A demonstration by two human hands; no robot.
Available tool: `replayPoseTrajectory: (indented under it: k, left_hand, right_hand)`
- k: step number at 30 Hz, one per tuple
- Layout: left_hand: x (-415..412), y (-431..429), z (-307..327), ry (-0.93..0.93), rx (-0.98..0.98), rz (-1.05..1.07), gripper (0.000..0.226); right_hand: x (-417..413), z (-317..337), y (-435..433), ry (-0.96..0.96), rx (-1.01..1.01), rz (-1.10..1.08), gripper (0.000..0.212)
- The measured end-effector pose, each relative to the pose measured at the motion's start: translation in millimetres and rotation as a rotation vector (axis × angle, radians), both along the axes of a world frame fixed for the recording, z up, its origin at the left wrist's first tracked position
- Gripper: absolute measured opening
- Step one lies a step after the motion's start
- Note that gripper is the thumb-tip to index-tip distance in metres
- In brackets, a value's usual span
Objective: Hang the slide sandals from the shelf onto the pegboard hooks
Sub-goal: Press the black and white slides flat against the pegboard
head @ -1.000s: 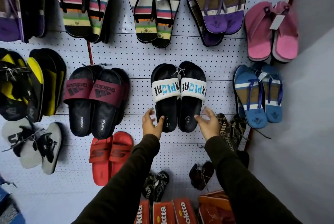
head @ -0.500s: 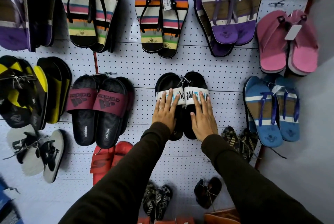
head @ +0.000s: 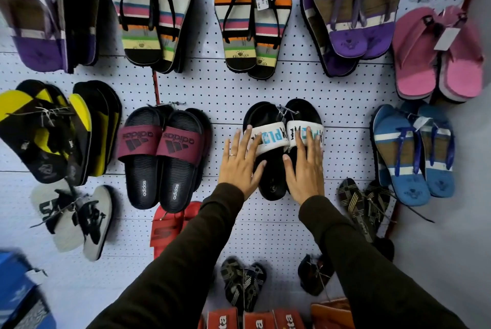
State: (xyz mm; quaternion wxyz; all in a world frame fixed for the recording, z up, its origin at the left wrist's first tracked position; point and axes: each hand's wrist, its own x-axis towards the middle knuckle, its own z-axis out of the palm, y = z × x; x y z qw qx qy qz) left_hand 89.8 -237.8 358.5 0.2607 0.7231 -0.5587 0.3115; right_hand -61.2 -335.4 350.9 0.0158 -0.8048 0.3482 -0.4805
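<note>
A pair of black slide sandals (head: 276,116) with white straps printed in blue and black hangs at the middle of the white pegboard (head: 233,89). My left hand (head: 240,162) lies flat with fingers spread, partly on the left sandal and partly on the board beside it. My right hand (head: 305,164) presses flat on the right sandal, fingers reaching onto its white strap. Neither hand grips anything. The hook that carries the pair is hidden behind the sandals.
Black slides with maroon straps (head: 164,156) hang to the left, red slides (head: 170,225) below them. Blue flip-flops (head: 411,153) hang right, striped ones (head: 252,25) above, dark patterned sandals (head: 364,203) at lower right. Red boxes (head: 255,319) stand at the bottom edge.
Both hands rose from the sandals' heels to lie flat on the pair. The left hand has since slid slightly left, and the view has moved closer.
</note>
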Motion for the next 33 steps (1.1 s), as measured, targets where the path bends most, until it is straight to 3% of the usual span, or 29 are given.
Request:
replayPoseTrajectory:
  k: [7,15,23,33]
  left_hand:
    - [77.1,70.7,2.6,-0.026,-0.122,0.162,0.066]
    - [161.6,140.7,3.1,0.086,-0.201,0.243,0.062]
    - [200.2,138.1,-8.2,0.221,-0.069,0.147,0.069]
    - [211.7,120.9,-9.5,0.236,0.029,0.140,0.076]
  right_hand:
    - [75.9,7.4,61.8,-0.020,-0.070,0.117,0.064]
    - [175.9,3.7,133.4,0.004,-0.061,0.277,0.064]
    - [224.2,-12.3,133.9,0.184,-0.082,0.246,0.061]
    - [233.2,-8.0,116.7,0.304,-0.042,0.191,0.067]
